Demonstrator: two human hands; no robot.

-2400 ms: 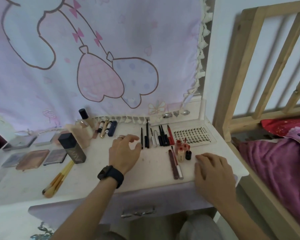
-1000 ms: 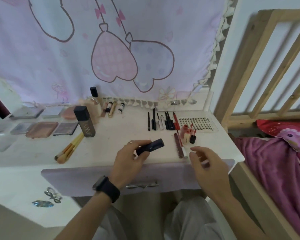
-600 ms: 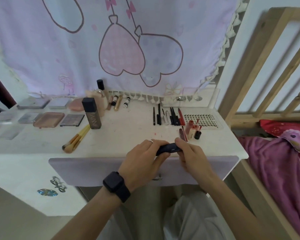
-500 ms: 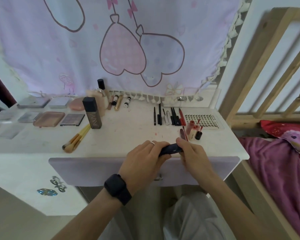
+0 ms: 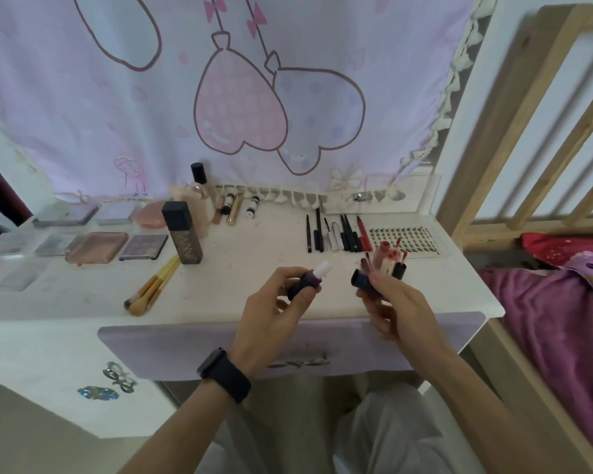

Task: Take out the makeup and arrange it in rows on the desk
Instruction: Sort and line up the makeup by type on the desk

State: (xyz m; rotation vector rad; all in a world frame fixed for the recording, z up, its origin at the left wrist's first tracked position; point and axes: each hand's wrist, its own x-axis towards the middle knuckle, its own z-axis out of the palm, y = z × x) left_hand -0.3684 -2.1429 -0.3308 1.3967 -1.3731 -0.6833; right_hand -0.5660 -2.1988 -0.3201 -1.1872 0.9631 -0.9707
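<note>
Pulled cap (image 5: pixel 363 280) off tube (image 5: pixel 303 285) since a moment ago.
Gripping tube in left fingers (image 5: pixel 284 273), cap in right fingers (image 5: pixel 391 291), over surface (image 5: pixel 237 268).

Uncapped dark tube (image 5: pixel 303 285), white tip tilted up-right, held in left hand (image 5: pixel 271 313); dark cap (image 5: pixel 363 280) in right hand (image 5: pixel 397 309), just apart.

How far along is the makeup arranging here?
Mostly done: flat eyeshadow palettes, thin dark pencils and small red lip tubes lie grouped on the white desk. The left hand grips an uncapped dark stick with a white tip, right hand its dark cap; it awaits placing.
</note>
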